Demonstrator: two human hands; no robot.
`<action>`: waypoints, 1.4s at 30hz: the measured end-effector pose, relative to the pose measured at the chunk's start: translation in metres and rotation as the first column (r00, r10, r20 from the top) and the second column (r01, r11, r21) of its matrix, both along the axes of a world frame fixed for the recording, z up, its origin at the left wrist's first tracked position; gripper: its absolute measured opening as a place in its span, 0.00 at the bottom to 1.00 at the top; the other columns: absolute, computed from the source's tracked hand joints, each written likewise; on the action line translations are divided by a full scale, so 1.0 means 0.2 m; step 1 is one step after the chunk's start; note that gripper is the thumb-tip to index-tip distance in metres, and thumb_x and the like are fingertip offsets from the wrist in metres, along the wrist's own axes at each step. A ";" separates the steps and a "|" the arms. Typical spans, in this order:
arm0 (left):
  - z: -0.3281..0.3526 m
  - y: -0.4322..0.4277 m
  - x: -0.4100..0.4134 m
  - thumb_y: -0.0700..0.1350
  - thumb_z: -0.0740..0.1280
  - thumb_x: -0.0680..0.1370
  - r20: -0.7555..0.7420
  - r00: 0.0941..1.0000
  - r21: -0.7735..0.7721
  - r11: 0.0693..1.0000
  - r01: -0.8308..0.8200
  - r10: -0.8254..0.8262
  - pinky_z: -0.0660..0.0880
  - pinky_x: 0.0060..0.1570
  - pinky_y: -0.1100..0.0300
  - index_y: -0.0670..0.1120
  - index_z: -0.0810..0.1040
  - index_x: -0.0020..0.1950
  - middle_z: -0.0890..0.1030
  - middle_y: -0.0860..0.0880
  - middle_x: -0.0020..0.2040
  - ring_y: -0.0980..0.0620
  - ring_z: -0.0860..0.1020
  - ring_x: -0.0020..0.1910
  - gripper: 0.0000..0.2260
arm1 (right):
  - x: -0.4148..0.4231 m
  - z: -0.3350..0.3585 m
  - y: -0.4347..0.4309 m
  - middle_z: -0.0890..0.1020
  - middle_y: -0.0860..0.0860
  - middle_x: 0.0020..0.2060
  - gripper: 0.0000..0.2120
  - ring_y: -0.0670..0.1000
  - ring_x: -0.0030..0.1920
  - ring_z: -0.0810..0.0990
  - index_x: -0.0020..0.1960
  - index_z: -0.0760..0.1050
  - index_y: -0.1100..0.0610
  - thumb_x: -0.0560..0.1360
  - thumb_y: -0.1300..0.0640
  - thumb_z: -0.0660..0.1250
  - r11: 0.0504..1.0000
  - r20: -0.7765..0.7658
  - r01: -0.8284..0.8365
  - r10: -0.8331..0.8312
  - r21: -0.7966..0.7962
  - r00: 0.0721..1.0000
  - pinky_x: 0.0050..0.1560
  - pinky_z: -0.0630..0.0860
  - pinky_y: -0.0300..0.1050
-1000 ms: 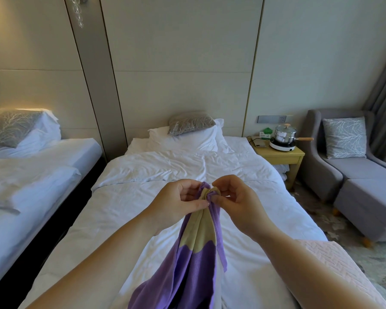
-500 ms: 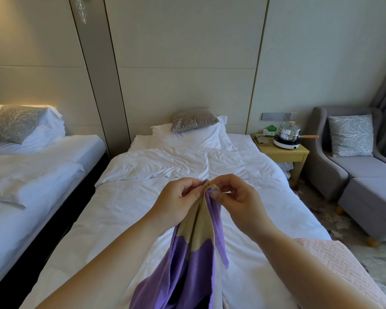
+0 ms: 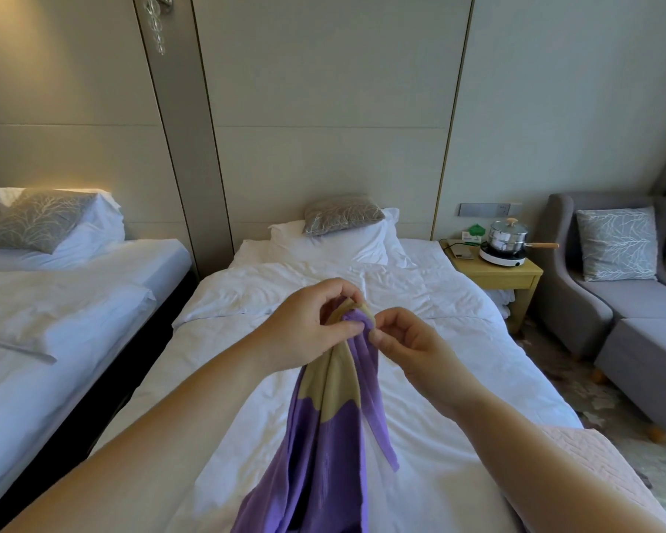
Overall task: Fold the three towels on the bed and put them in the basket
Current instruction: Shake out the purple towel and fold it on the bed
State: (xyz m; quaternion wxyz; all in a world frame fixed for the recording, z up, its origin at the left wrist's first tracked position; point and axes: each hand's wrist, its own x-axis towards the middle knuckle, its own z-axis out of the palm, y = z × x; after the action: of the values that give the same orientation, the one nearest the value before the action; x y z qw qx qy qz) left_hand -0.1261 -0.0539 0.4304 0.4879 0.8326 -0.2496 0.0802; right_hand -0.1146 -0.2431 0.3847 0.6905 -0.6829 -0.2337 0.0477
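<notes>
A purple and beige towel hangs bunched above the white bed, its lower part trailing out of the frame's bottom edge. My left hand grips the towel's top end, fingers curled round the gathered cloth. My right hand pinches a purple edge right beside it, thumb and forefinger together. A pale pink quilted towel lies at the bed's right near corner, partly behind my right forearm. No basket is in view.
A second white bed stands to the left across a dark gap. Pillows sit at the headboard. A wooden nightstand with a steel pot stands on the right, then a grey armchair with footstool.
My hands have shifted apart a little at the towel's top; the left now sits higher, the right lower, pinching the purple edge. The view has tilted slightly.
</notes>
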 end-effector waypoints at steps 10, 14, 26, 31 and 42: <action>0.54 0.16 0.05 0.35 0.65 0.78 0.192 0.966 -0.189 0.973 -0.136 0.172 0.69 0.42 0.69 0.49 0.73 0.46 0.76 0.51 0.41 0.58 0.73 0.39 0.09 | 0.11 0.19 -0.02 0.81 0.63 0.44 0.06 0.51 0.45 0.76 0.52 0.77 0.67 0.78 0.65 0.63 0.926 0.097 -0.066 0.110 -0.372 0.989 0.51 0.74 0.49; 0.65 0.27 0.11 0.36 0.64 0.79 0.203 0.922 -0.276 0.922 -0.270 0.331 0.70 0.47 0.61 0.51 0.74 0.47 0.76 0.47 0.45 0.54 0.74 0.43 0.09 | 0.15 0.46 -0.10 0.75 0.47 0.31 0.09 0.46 0.35 0.72 0.40 0.76 0.55 0.77 0.52 0.66 0.937 0.290 0.264 -0.193 -0.231 0.937 0.36 0.69 0.37; 0.64 0.46 0.30 0.34 0.59 0.80 -0.041 0.817 -0.700 0.567 -0.434 0.575 0.73 0.42 0.64 0.51 0.74 0.44 0.75 0.50 0.41 0.54 0.74 0.41 0.12 | 0.16 0.29 -0.35 0.75 0.44 0.34 0.16 0.48 0.42 0.75 0.40 0.75 0.52 0.67 0.40 0.71 0.216 0.130 0.092 0.167 -0.972 0.977 0.46 0.71 0.42; 0.47 0.51 0.34 0.35 0.60 0.79 -0.041 0.792 -0.572 0.635 -0.519 0.610 0.70 0.45 0.60 0.51 0.75 0.46 0.77 0.50 0.45 0.53 0.74 0.44 0.11 | 0.21 0.22 -0.48 0.70 0.45 0.31 0.21 0.53 0.42 0.71 0.34 0.65 0.51 0.71 0.36 0.64 -0.123 0.273 0.299 0.192 -0.946 0.943 0.53 0.63 0.47; 0.25 0.27 0.31 0.35 0.55 0.76 0.021 0.843 -0.183 0.830 -0.526 0.538 0.63 0.41 0.60 0.45 0.71 0.37 0.72 0.49 0.37 0.50 0.70 0.44 0.11 | 0.20 0.31 -0.30 0.72 0.42 0.28 0.10 0.43 0.32 0.70 0.35 0.73 0.57 0.72 0.56 0.69 0.756 0.306 0.267 -0.092 -0.598 0.947 0.35 0.67 0.36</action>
State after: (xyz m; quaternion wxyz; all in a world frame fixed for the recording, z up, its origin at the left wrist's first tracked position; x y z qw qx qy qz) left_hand -0.0641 -0.0008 0.4812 0.5063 0.8209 -0.0174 0.2634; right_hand -0.0749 -0.3034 0.4462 0.3859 -0.8942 -0.2247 -0.0328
